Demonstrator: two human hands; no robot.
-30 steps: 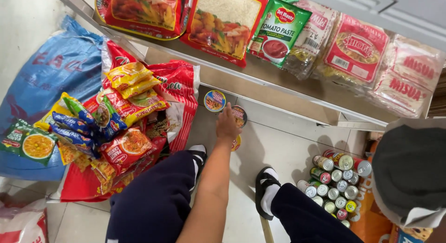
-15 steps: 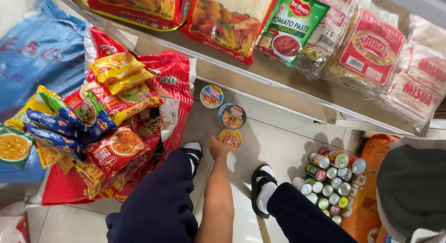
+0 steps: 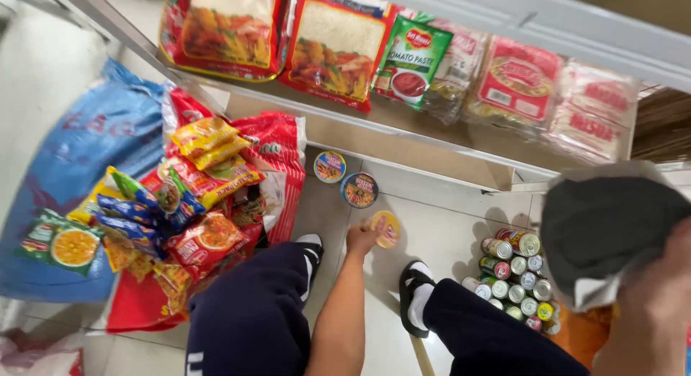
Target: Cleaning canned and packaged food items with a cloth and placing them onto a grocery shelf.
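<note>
My left hand [image 3: 362, 239] reaches down between my legs to the tiled floor, its fingers closed on a flat round yellow-topped can [image 3: 386, 227]. Two more flat cans [image 3: 330, 166] [image 3: 359, 189] lie in a row just beyond it, under the shelf. At the right edge, my right hand [image 3: 648, 304] grips a dark grey bag with a white rim [image 3: 604, 232], held up close to the camera.
Several small upright cans [image 3: 515, 275] stand on the floor by my right foot. A heap of snack packets [image 3: 180, 203] lies on red and blue sacks at left. A metal shelf [image 3: 374, 124] above carries pasta and noodle packs.
My left hand has drawn back from the two far cans toward me. A third, yellow-topped can now sits under its fingers, nearer my feet.
</note>
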